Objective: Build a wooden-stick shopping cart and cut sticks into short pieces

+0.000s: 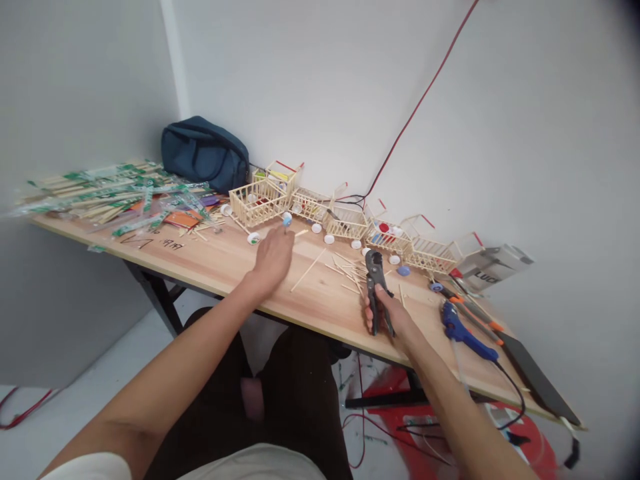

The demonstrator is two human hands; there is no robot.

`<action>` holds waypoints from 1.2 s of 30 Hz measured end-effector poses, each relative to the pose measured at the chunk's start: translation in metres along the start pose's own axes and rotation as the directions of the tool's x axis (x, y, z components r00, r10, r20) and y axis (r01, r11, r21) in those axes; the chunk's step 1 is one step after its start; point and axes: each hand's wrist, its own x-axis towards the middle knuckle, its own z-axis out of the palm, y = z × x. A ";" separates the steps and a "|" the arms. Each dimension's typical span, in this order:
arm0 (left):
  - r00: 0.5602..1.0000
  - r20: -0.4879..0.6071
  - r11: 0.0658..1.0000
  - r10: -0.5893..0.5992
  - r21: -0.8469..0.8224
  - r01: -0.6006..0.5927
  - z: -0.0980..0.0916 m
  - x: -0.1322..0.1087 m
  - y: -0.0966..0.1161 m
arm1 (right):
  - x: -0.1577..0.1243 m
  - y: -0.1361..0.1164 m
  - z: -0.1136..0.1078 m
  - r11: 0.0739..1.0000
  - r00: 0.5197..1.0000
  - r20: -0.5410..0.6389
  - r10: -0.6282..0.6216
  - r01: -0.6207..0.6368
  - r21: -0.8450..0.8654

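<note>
My right hand [395, 308] is wrapped round the handles of a black hand cutter [374, 267], its jaws pointing away from me above the table. My left hand [273, 257] is closed over the table, with a short pale wooden stick [301, 233] showing at its fingertips; the grip itself is partly hidden. Several cut wooden sticks [350, 270] lie scattered between the hands, and one longer thin stick [307, 270] lies nearer the left. Just beyond my left hand stands a small cart of wooden sticks [263, 203] with bottle-cap wheels [253, 238].
More stick carts [345, 223] line the back of the table [210, 263]. A blue bag [205, 153] and wrapped stick bundles [110, 193] sit left. A blue glue gun [465, 333], orange-handled pliers [477, 310] and a dark flat slab [540, 380] lie right.
</note>
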 end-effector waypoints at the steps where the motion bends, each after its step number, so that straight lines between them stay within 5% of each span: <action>1: 1.000 0.017 1.000 -0.023 0.022 0.023 -0.001 0.001 -0.007 | -0.001 0.002 -0.001 1.000 1.000 -0.005 -0.014 0.014 0.026; 12: 0.997 0.074 0.990 -0.015 0.140 0.005 0.013 0.001 -0.015 | -0.012 0.003 -0.003 0.987 0.985 0.134 -0.112 0.095 0.128; 19: 0.992 -0.031 0.990 0.121 0.075 -0.119 0.009 -0.007 -0.005 | -0.013 0.003 -0.009 0.992 0.973 0.202 -0.111 0.097 0.077; 22: 0.979 0.078 0.982 0.187 -0.002 -0.187 0.009 -0.016 0.014 | -0.012 0.000 -0.011 0.996 0.961 0.265 -0.083 0.083 0.011; 27: 0.959 0.251 0.990 0.129 0.026 -0.140 0.012 -0.018 0.035 | -0.010 -0.002 -0.013 0.999 0.953 0.302 -0.030 0.041 -0.032; 36: 0.964 0.263 0.995 0.047 0.077 -0.070 -0.004 -0.021 0.028 | -0.011 0.006 -0.014 0.994 0.952 0.288 -0.107 0.094 0.057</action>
